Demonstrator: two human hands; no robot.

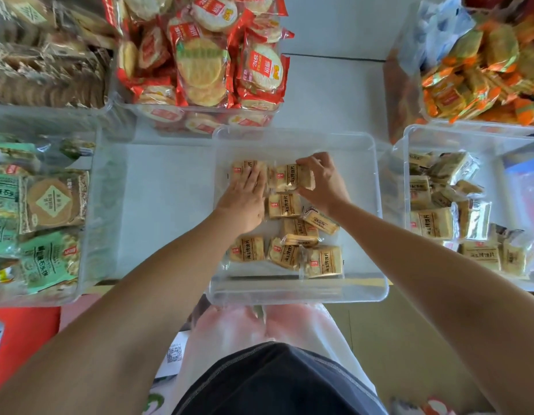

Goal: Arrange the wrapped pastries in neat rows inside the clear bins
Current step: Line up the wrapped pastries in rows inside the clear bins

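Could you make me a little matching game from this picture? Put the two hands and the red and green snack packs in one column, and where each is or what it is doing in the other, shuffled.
1. left hand
2. right hand
3. red packs
4. green packs

A. heaped at the picture's left edge
B. pinches a wrapped pastry inside the middle bin
C. lies flat on the far-left pastry
D. heaped beyond the middle bin

Pairs: 1-C, 2-B, 3-D, 4-A
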